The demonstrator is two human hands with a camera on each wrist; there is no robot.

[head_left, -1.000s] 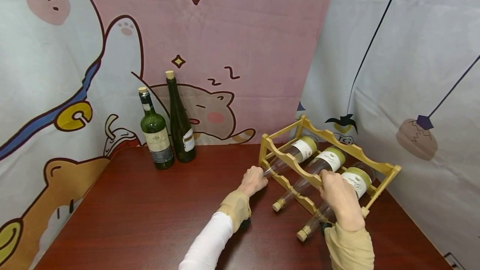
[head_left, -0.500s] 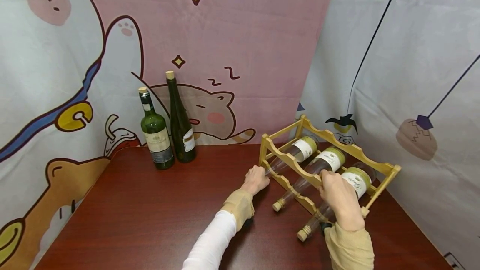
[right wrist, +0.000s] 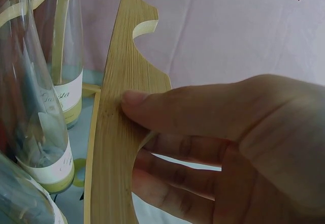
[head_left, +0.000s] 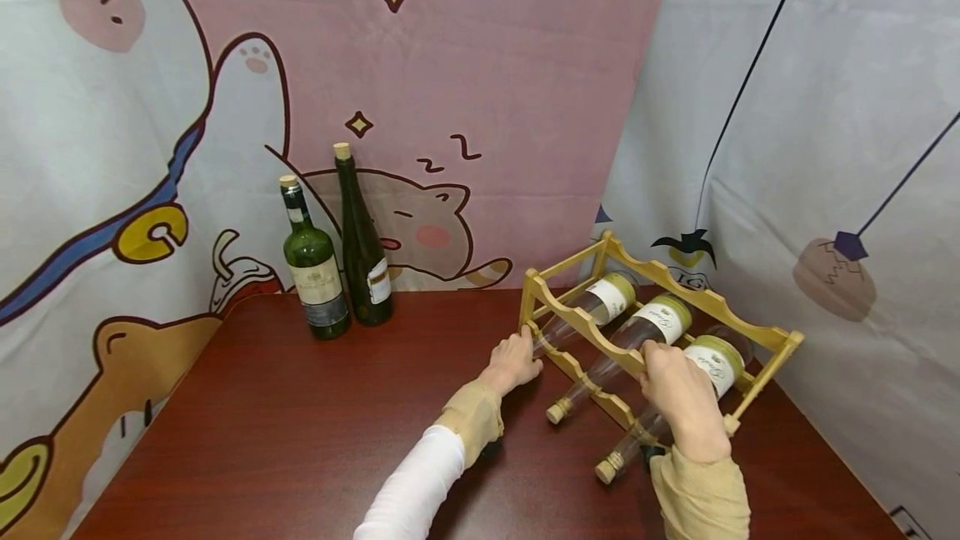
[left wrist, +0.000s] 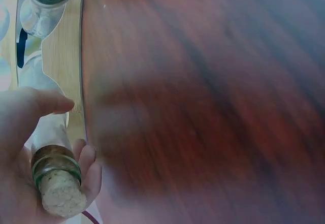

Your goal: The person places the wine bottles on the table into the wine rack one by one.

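Observation:
A light wooden wine rack [head_left: 678,292] stands on the right of the table, with clear, white-labelled bottles lying in its lower row. My left hand [head_left: 513,362] is at the rack's left front corner, its fingers curled round the corked neck of the left clear bottle [left wrist: 51,132]. The thumb crosses that neck close to the lower wooden rail [left wrist: 63,56]. My right hand [head_left: 681,394] grips the upper front rail [right wrist: 119,112], thumb on one face and fingers behind. The middle bottle [head_left: 633,336] and the right bottle [head_left: 716,365] point their corks toward me.
A green wine bottle [head_left: 317,273] and a taller dark green bottle [head_left: 365,252], both corked, stand upright at the back left of the reddish-brown table [head_left: 300,423]. A printed cloth [head_left: 510,90] hangs behind the table, and another part of it runs along the right side.
My left hand has shifted slightly to the right by the bottle neck. The right hand, the rack and the bottles look unmoved; the head view has shifted a little.

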